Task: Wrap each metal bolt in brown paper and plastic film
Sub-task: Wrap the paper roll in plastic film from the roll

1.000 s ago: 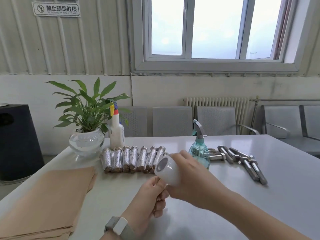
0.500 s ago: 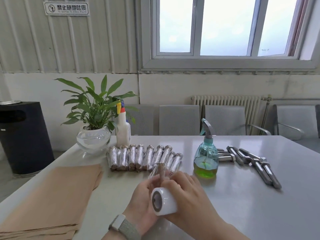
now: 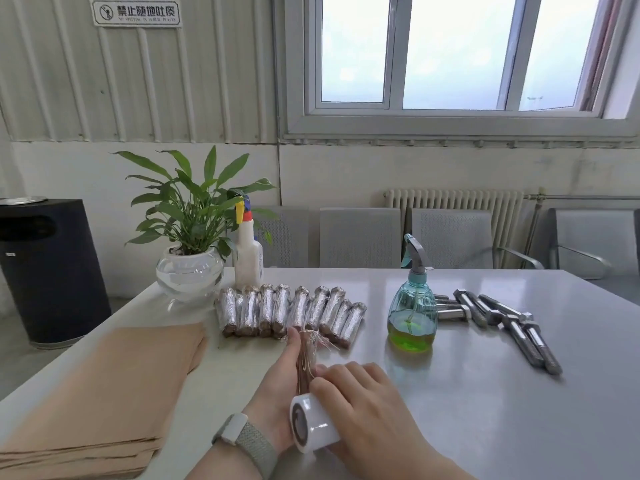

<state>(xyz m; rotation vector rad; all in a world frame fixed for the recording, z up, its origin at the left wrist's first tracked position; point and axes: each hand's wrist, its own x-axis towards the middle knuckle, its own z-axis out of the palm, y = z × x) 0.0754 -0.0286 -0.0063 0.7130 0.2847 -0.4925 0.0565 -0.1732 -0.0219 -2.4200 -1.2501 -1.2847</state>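
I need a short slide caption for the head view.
Left hand holds a paper-wrapped bolt while right hand winds film roll.

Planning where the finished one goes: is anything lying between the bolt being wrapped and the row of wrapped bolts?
Nothing visible. The brown-paper-wrapped bolt, held by the left hand, points at the row of film-wrapped bolts, its far end almost reaching them.
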